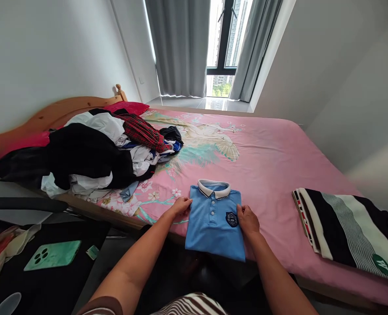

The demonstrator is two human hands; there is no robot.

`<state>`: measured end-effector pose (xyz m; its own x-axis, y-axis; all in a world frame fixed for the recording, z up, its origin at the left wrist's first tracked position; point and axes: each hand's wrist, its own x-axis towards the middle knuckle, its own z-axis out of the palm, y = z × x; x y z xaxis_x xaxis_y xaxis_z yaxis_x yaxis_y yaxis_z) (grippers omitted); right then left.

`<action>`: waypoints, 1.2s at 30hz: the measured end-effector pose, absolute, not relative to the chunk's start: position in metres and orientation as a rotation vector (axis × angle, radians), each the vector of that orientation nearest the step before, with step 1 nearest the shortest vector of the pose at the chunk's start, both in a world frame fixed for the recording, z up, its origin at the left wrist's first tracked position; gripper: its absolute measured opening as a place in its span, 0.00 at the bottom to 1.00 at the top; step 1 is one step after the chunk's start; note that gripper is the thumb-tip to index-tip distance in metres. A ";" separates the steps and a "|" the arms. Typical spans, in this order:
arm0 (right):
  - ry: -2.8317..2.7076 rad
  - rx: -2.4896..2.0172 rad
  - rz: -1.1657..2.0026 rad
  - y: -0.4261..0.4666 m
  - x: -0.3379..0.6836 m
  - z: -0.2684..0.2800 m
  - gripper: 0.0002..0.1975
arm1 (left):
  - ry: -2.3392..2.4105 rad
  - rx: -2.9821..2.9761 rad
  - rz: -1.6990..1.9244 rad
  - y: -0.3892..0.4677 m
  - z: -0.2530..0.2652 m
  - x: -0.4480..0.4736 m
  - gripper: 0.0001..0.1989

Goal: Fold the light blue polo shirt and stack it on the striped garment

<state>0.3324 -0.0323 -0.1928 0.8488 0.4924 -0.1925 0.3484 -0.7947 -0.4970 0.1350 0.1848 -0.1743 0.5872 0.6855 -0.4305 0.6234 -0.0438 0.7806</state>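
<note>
A light blue polo shirt (200, 227), folded into a neat rectangle, lies at the near edge of the bed with its lower part reaching past the edge. Its white collar points away from me, and a dark crest sits on the chest. My left hand (181, 206) pinches the shirt's left side near the shoulder. On the opposite side, my right hand (248, 220) grips the edge close to the crest. Both hands have their fingers closed on the fabric.
A large heap of loose clothes (82, 153) covers the bed's left end by the wooden headboard (72, 105). Folded striped garments (345, 227) are stacked on the pink bedsheet (273, 166) at right. A green phone (53, 254) rests on a black surface at lower left.
</note>
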 end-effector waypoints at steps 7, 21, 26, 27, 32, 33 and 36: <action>-0.630 -2.523 0.470 -0.042 0.328 -0.191 0.23 | 1.161 1.793 0.244 0.168 -0.176 0.134 0.09; -0.603 -2.347 0.552 -0.092 0.279 -0.195 0.19 | 1.024 1.610 0.131 0.142 -0.173 0.115 0.18; -0.581 -2.358 0.510 -0.102 0.274 -0.192 0.21 | 1.000 1.593 0.113 0.136 -0.182 0.105 0.21; -0.590 -2.359 0.499 -0.103 0.272 -0.192 0.21 | 0.983 1.591 0.100 0.134 -0.183 0.101 0.21; -0.607 -2.376 0.427 -0.110 0.261 -0.194 0.18 | 0.947 1.612 0.120 0.119 -0.183 0.083 0.17; -0.601 -2.379 0.425 -0.113 0.260 -0.195 0.18 | 0.951 1.611 0.134 0.115 -0.183 0.080 0.17; -0.612 -2.368 0.465 -0.120 0.262 -0.196 0.19 | 0.956 1.586 0.145 0.106 -0.184 0.071 0.20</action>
<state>0.2620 -0.1202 -0.1958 0.8290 0.5328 -0.1699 0.3060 -0.6864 -0.6597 0.0712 0.1059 -0.1836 0.6522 0.6387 -0.4084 0.4893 0.0569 0.8703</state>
